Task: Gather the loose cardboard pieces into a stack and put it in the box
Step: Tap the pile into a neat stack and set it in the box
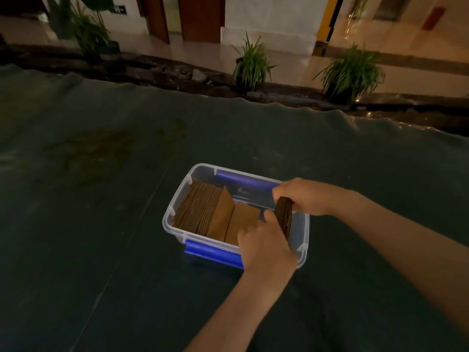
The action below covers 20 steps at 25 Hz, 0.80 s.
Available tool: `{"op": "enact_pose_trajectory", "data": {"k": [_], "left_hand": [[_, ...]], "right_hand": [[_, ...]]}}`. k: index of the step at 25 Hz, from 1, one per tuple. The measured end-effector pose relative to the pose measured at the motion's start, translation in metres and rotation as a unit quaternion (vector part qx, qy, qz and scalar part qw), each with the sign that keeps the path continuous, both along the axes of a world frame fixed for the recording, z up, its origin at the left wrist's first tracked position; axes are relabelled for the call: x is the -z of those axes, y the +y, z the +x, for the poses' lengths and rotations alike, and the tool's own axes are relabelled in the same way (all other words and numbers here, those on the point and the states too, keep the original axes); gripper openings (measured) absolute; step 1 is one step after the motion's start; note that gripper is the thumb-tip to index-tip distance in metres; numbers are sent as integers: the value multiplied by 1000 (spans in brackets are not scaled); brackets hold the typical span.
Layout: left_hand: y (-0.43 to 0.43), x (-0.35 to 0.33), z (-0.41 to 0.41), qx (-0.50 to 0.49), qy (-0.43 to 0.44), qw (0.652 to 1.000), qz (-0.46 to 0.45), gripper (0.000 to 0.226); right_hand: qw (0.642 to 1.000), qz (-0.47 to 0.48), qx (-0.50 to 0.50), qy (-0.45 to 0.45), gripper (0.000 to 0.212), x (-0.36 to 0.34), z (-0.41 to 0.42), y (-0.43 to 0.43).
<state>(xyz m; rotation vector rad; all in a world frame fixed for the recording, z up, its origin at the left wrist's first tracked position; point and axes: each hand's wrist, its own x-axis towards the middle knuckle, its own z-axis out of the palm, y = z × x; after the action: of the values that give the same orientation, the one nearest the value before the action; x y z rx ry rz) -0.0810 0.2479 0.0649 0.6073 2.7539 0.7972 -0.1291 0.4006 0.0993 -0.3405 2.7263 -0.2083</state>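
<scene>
Both hands, left hand [264, 243] and right hand [302, 196], pinched a corrugated cardboard stack [284, 214] edge-up over the right end of the clear plastic box [177, 207]; the leaning cardboard pieces [203, 212] filled its left.

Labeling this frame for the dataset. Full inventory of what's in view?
storage box: 1, clear plastic with blue latches, centre of the table
leaning cardboard pieces: 1 row, brown, on edge in the box's left part
held cardboard stack: 1, dark brown, on edge over the box's right part
table cover: 1, dark green, stained at left
potted plants: 3, green, on the floor beyond the table
doors: brown wood, far wall
left hand: 1, gripping the stack's near end
right hand: 1, gripping its far end
</scene>
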Motion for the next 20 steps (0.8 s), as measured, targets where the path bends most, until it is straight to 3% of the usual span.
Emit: {"op": "enact_pose_trajectory", "data": {"k": [6, 10, 13, 16, 20], "left_hand": [[12, -3, -16, 96, -44, 988, -113, 55], [1, 1, -29, 153, -117, 978, -80, 53], [3, 6, -30, 164, -114, 976, -86, 55], [7, 7, -33, 172, -135, 972, -81, 59], [6, 7, -41, 192, -140, 968, -78, 53]], "right_hand": [[997, 46, 40, -46, 41, 13, -10, -6], [988, 95, 16, -117, 12, 4, -11, -7], [959, 171, -9, -227, 44, -17, -20, -15], [962, 138, -6, -236, 58, -30, -25, -13], [984, 55, 31, -165, 40, -31, -12, -4]]}}
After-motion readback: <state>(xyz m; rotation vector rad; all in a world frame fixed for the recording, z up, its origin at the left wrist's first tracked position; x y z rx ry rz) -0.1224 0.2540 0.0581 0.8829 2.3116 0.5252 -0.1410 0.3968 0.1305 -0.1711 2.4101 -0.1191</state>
